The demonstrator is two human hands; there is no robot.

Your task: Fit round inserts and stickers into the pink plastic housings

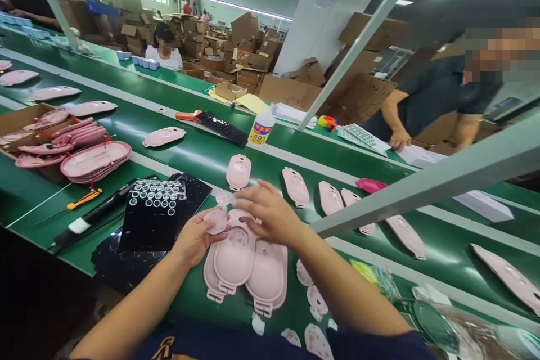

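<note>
In my left hand (192,241) I pinch a small round pale-pink plastic piece (216,221) between thumb and fingers. My right hand (270,211) hovers just right of it, slightly blurred, its fingers apart and nothing visible in them. Under both hands lie several pale-pink oval plastic shells (234,259), overlapping on the green table. A smaller pink part (223,198) shows just beyond my left fingertips. To the left is a black sheet (147,228) bearing rows of clear rings (158,187).
Pink shells (295,187) lie along the green belt (202,163). A glue bottle (261,128) stands beyond. At left are a screwdriver (84,199), a black-handled tool (101,208) and stacked pink frames (96,160). A grey metal bar (422,180) slants across the right; a co-worker (439,90) stands beyond.
</note>
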